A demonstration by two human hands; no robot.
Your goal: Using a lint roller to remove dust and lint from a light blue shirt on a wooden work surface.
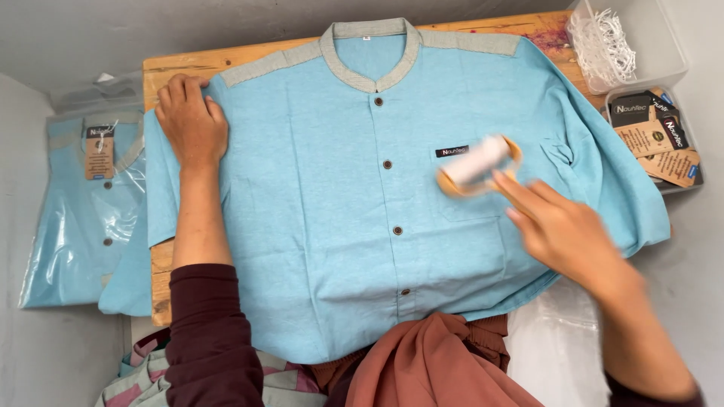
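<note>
Light blue cloth, a shirt (332,218), lies flat over the desk (170,68), collar to the far edge. My right hand (562,230) grips a lint roller (479,166) on the chest pocket, its axis slanting; my left hand (192,120) presses flat, open, near the far left corner.

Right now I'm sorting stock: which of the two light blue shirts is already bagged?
The folded shirt left of the table, inside clear plastic; the other shirt lies spread open, unbagged.

left hand (191,120) flat on blue shirt (332,218); right hand (562,230) rolls lint roller (477,163).
</note>
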